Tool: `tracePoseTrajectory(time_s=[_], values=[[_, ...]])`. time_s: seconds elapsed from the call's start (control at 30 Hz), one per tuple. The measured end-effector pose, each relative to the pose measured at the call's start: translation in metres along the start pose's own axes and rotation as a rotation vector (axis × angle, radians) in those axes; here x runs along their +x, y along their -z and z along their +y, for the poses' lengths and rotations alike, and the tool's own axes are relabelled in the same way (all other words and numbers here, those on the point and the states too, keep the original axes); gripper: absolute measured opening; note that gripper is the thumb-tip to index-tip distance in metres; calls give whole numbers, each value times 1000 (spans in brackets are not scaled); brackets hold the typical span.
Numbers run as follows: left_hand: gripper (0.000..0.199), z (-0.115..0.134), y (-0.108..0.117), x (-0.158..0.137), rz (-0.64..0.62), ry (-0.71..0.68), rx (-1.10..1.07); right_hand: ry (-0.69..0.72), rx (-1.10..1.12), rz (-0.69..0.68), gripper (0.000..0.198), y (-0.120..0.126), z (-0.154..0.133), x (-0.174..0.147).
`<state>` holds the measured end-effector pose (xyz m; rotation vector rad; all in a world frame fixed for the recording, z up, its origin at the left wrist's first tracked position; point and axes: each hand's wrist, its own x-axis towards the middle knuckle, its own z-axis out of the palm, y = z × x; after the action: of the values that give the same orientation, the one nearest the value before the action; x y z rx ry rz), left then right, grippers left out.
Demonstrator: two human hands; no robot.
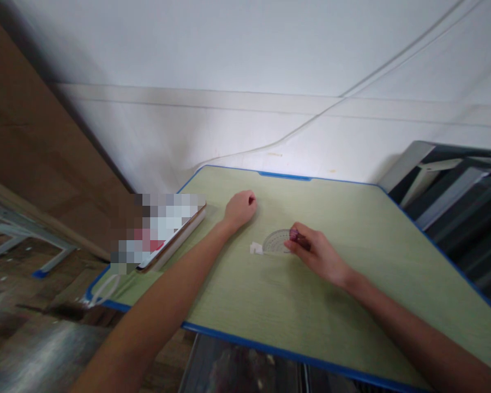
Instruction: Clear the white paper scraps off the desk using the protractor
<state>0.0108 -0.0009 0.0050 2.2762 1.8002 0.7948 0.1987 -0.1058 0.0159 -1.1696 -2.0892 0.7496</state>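
My right hand (317, 254) is closed in a pinch at the right part of a clear half-round protractor (275, 241) with dark scale marks. A small purple striped patch shows between thumb and fingers; whether it belongs to the protractor I cannot tell. The protractor's right end is hidden by the hand. At its left corner is a small whitish piece (256, 249), too blurred to name. My left hand (240, 208) is curled into a loose fist on the desk (237, 289), apart from the protractor, with nothing visible in it.
At the desk's left edge lies a box-like thing (175, 240), partly blurred out. A brown board (45, 136) leans on the left. Dark stacked furniture (462, 202) stands to the right. A white wall (229, 125) with a cable (303, 128) is behind the blue-edged desk.
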Motion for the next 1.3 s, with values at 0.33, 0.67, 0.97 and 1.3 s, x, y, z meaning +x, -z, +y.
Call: tracePoseTrajectory(time_s=[0.33,0.67,0.97,1.3], values=[[19,-1,0,1,-6,12,-1,121,-363,-112,17,21,-21,-10],[20,0,0,-1,-6,8,-19,-77,78,-299,23,31,2,-7],[20,0,2,0,-11,10,-25,-91,39,-121,21,33,-6,-10],[21,0,1,0,-12,8,-21,-43,-72,-105,19,31,-16,-15]])
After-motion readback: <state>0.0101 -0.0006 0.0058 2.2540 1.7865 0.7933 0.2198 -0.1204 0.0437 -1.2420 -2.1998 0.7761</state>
